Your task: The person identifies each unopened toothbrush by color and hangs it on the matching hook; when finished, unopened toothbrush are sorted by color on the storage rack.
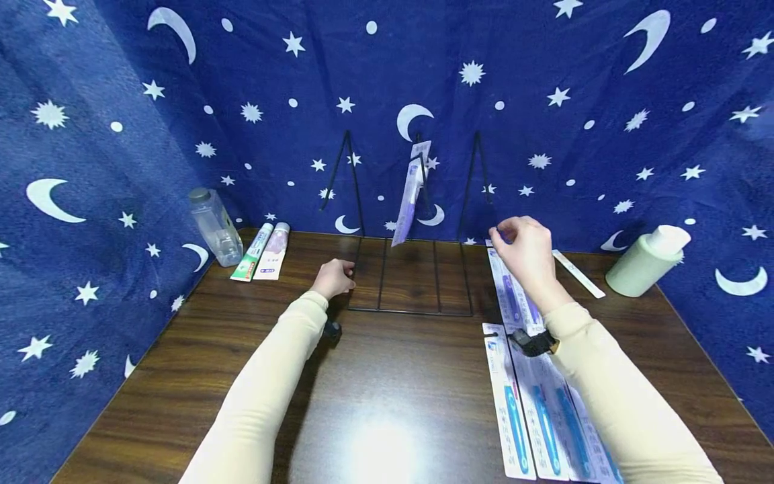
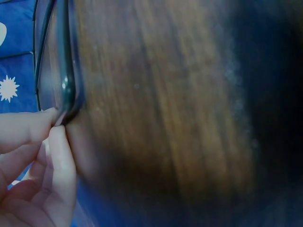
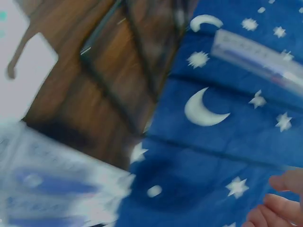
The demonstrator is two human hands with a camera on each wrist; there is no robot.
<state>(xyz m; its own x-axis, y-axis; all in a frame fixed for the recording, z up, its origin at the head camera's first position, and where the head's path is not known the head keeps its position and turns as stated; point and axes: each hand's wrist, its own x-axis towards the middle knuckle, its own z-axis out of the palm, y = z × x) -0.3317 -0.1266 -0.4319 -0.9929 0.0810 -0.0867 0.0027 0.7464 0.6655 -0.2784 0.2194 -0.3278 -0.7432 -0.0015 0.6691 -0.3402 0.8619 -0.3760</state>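
Left hand [image 1: 334, 277] sits at the near left corner of the black wire rack [image 1: 411, 275], and the left wrist view shows fingertips [image 2: 52, 124] pinching the wire there, pinning the frame to the tabletop [image 1: 387, 376]. One toothbrush pack [image 1: 411, 195] hangs on the rack's middle hook against the star-print cloth. Further right, the right hand [image 1: 527, 252] hovers with fingers curled over the far end of the packs lying on the tabletop [image 1: 514, 296]; it seems to be picking at the top of one, though its wrist view is too blurred to say whether it has a hold. My guess is the rack is being stocked, and a next move would want a clean pinch on one pack's hang tab.
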